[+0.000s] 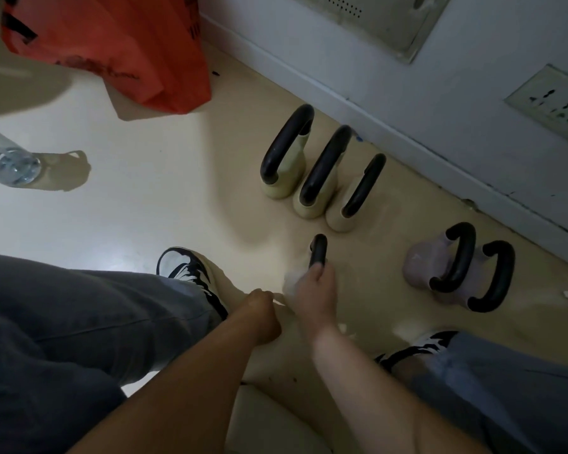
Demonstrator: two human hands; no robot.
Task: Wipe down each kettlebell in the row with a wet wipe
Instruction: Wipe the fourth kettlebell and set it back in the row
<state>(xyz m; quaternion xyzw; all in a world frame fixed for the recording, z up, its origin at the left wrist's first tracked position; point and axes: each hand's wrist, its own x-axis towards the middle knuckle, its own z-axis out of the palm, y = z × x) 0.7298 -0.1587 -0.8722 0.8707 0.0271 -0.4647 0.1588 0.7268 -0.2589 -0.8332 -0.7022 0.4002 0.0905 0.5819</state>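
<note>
**One kettlebell pulled out of the row for wiping**

The floor (138, 198) carries everything; along its wall edge stand three cream kettlebells (309, 178) side by side, handles up, and nearer the right edge two mauve kettlebells (453, 270) touching each other; the gap between the groups is, I judge, where the one being worked on belongs. An orange bag (118, 50) sits toward the far left corner; a clear bottle (12, 162) lies at the left edge.

The kettlebell in hand (318, 252) is out from the wall, between the person's shoes (191, 273), close enough to reach while crouched; only its black handle shows. The right hand (312, 296) curls its fingers round the lower handle with a white wipe (292, 279) bunched against it, likely rubbing the grip. The left hand (263, 309) is curled just beside it; whether it steadies the body or holds anything, I cannot tell.
</note>
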